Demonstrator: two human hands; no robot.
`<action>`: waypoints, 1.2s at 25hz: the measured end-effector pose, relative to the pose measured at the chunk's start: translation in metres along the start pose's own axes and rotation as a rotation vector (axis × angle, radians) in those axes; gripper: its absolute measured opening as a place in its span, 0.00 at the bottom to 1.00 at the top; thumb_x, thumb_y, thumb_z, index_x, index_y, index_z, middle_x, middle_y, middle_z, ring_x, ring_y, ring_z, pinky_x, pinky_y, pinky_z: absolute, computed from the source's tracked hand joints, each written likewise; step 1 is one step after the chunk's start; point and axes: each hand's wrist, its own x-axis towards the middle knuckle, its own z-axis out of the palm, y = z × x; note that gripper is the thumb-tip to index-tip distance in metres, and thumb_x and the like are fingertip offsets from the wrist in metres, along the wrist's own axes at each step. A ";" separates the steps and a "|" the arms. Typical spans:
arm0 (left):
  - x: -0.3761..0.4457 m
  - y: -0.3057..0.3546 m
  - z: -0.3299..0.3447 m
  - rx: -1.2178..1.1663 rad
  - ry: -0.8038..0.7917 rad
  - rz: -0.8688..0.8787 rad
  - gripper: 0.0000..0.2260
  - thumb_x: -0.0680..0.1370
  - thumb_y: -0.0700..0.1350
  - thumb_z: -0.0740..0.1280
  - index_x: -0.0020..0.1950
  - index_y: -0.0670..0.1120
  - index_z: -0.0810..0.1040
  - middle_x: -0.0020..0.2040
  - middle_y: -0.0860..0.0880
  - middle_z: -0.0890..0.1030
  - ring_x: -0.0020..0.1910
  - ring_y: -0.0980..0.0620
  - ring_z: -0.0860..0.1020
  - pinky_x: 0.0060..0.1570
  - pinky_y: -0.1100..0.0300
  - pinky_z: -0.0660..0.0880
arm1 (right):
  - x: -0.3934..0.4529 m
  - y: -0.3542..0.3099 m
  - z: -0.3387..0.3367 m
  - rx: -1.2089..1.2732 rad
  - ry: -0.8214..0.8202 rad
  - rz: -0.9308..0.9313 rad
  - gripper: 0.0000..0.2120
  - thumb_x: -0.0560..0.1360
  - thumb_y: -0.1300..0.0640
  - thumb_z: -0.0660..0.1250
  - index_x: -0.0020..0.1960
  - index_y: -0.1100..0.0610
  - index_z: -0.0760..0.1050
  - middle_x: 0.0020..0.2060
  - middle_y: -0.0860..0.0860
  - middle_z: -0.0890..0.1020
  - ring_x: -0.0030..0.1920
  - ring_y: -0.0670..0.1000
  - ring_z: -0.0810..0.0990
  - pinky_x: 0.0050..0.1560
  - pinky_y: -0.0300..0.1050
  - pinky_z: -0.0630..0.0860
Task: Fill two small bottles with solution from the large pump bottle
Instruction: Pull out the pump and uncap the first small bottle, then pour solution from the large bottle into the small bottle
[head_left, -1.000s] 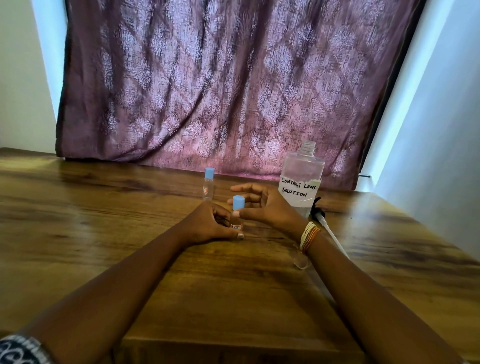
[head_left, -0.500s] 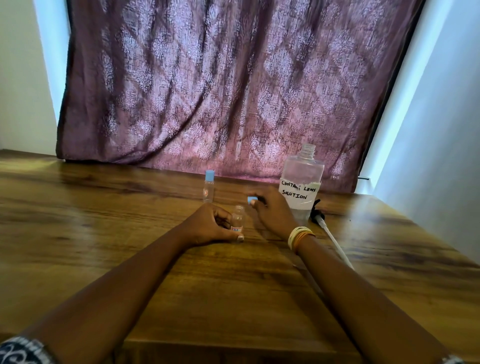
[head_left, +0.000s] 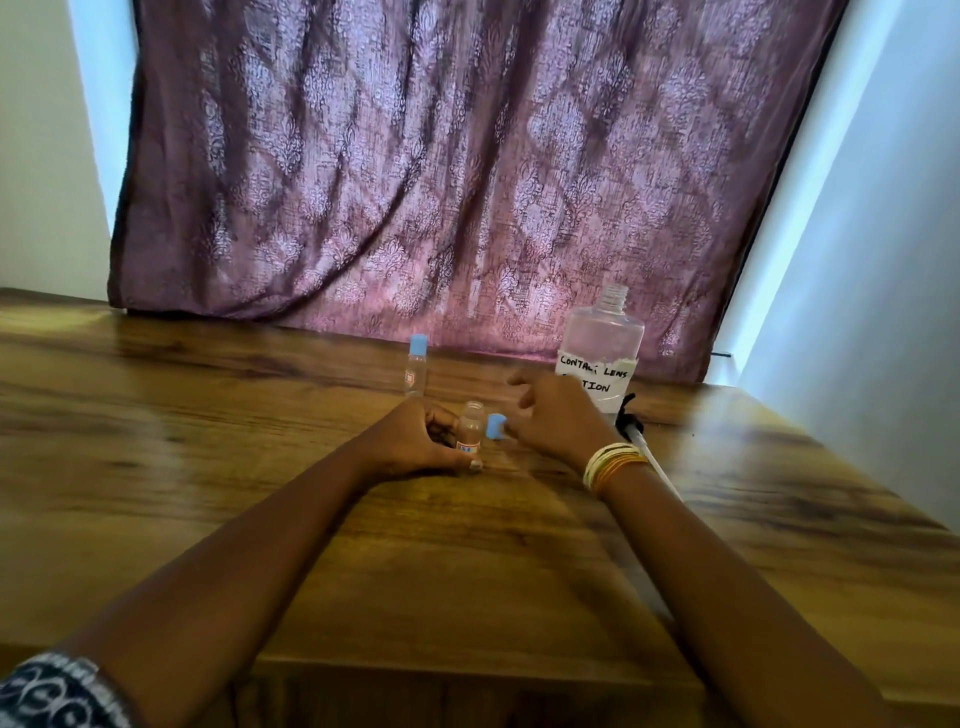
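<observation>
My left hand (head_left: 423, 439) grips a small clear bottle (head_left: 470, 428) that stands upright and uncapped on the wooden table (head_left: 208, 441). Its blue cap (head_left: 496, 426) rests on the table just right of it. My right hand (head_left: 558, 415) hovers beside the cap with fingers spread, holding nothing. A second small bottle (head_left: 417, 366) with a blue cap stands farther back. The large clear bottle (head_left: 600, 351), labelled contact lens solution, stands open at the back right, partly hidden by my right hand. Its pump (head_left: 644, 449), with a black head and white tube, lies on the table behind my right wrist.
A purple patterned curtain (head_left: 441, 182) hangs along the table's far edge. A pale wall (head_left: 883, 338) runs close along the table's right side. The table's near edge (head_left: 467, 670) is under my forearms.
My right hand took the blue cap off the small bottle, set it on the table beside it, and let go. My left hand kept hold of the bottle.
</observation>
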 end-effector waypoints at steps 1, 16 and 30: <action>-0.001 0.000 0.000 -0.008 -0.002 0.000 0.13 0.66 0.42 0.79 0.49 0.44 0.85 0.46 0.48 0.87 0.46 0.52 0.85 0.45 0.65 0.80 | -0.001 0.001 -0.013 0.047 0.114 -0.011 0.08 0.70 0.56 0.69 0.48 0.57 0.82 0.38 0.54 0.83 0.38 0.52 0.81 0.43 0.47 0.79; -0.002 0.004 0.006 -0.216 0.199 0.054 0.14 0.72 0.44 0.73 0.57 0.45 0.82 0.48 0.43 0.85 0.48 0.49 0.84 0.41 0.62 0.79 | 0.015 0.062 -0.028 0.866 0.426 0.259 0.42 0.54 0.43 0.81 0.62 0.58 0.72 0.52 0.56 0.83 0.49 0.56 0.85 0.47 0.59 0.83; 0.001 0.008 0.007 -0.243 0.217 0.087 0.10 0.73 0.38 0.71 0.54 0.39 0.82 0.50 0.45 0.86 0.48 0.51 0.85 0.46 0.59 0.80 | 0.006 0.037 -0.013 0.135 0.320 -0.403 0.31 0.62 0.46 0.75 0.62 0.52 0.73 0.54 0.49 0.82 0.51 0.51 0.81 0.52 0.56 0.79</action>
